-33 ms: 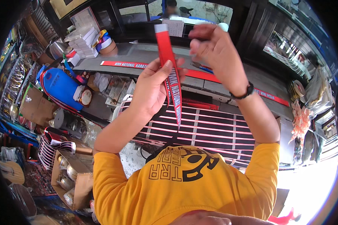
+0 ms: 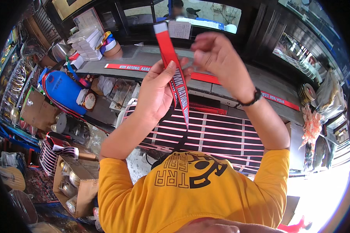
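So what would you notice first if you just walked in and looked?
Probably the long red ribbon held up in the middle, pinched against the left hand while the right hand sits close by its top end. Next, the bright yellow shirt fills the bottom of the picture. Over on the left, a big blue bag lies among boxes and clutter.

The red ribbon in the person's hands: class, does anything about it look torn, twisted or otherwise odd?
Nothing stands out. The red ribbon hangs as one flat, unbroken strip, with no tear showing. The left hand holds it with the thumb laid across its face; the right hand is raised beside its upper part, and whether it touches is unclear.
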`<state>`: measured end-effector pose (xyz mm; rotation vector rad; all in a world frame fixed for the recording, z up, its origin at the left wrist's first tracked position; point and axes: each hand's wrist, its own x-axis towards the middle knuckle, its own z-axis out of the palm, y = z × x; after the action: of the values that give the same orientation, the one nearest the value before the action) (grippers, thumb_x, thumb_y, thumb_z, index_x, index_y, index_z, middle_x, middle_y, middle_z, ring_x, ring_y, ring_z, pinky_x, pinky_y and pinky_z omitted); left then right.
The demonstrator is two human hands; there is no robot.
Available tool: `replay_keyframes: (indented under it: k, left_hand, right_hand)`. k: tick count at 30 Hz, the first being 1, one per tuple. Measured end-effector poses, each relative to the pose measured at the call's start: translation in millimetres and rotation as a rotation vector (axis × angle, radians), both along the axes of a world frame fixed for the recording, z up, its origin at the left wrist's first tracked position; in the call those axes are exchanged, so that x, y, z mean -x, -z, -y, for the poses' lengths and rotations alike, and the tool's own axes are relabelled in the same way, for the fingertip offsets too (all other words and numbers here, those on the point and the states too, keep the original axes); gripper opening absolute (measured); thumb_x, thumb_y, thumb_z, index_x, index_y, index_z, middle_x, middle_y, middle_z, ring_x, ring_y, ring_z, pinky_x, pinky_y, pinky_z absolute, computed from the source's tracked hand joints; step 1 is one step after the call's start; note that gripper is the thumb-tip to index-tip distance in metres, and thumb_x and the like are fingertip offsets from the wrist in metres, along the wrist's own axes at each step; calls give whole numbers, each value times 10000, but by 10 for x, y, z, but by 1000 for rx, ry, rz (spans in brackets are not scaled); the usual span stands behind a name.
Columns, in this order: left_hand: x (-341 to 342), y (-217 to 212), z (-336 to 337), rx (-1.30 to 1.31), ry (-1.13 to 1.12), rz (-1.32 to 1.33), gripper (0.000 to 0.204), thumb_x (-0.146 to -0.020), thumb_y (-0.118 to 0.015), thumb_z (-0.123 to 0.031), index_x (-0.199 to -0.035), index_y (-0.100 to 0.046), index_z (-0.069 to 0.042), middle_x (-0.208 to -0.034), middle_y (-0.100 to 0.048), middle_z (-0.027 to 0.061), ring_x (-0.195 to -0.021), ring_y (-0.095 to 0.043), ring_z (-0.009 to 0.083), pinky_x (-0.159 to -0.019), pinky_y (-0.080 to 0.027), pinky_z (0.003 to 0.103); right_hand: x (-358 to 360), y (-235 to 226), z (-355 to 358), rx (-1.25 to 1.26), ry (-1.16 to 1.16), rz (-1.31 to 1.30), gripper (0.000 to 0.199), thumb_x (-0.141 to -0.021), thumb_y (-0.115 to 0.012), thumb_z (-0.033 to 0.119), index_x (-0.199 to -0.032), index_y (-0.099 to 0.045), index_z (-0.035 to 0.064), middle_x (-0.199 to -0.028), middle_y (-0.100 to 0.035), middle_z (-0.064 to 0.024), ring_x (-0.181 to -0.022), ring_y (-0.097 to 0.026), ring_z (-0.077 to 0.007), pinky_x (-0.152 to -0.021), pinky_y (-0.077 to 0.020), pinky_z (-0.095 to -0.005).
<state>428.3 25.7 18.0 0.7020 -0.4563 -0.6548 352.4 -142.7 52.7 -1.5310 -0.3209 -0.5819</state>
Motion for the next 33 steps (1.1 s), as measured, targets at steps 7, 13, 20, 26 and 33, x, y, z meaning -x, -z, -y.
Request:
replay_keyframes:
  k: [7,13,20,26,33]
  left_hand:
    - [56,-49,74,60,-133,-27,365,-982,-577,-178,-1308,-471,-56,-1395,-505,135,-1320,-465,302,-1051,-460,429]
    - [45,-63,67,5,-144,34,408,-970,-603,-202,-1328,-478,-53,-1404,-508,126,-1312,-469,273,-1057,-434,415]
    - [21,-41,55,-37,-19,19,431,-963,-615,-196,-1339,-483,-34,-1319,-564,100,-1189,-561,220,-1008,-461,371]
    - [-70,1,101,-55,84,295,451,-937,-654,-143,-1336,-492,-5,-1207,-621,78,-1060,-593,120,-935,-472,291]
    - [-98,83,120,-344,269,367,443,-935,-621,-70,-1350,-484,4,-1205,-647,162,-1012,-681,309,-859,-571,408]
  right_hand:
    - [-33,300,-27,175,23,-345,415,-902,-691,140,-1209,-453,-5,-1024,-637,-96,-987,-633,-142,-882,-522,-285]
    - [-45,342,-119,379,49,-312,280,-862,-713,119,-1075,-604,-27,-971,-653,-73,-884,-627,-100,-781,-511,-260]
    - [-47,243,-73,286,15,-288,166,-838,-702,108,-928,-695,-31,-776,-679,-90,-732,-596,-89,-714,-496,-283]
    - [-144,135,102,94,8,-299,195,-893,-699,143,-990,-697,-26,-856,-685,-40,-763,-637,-91,-678,-530,-245]
    - [-351,-205,257,109,206,-193,262,-860,-741,235,-985,-723,6,-855,-707,-52,-735,-672,-113,-684,-580,-276]
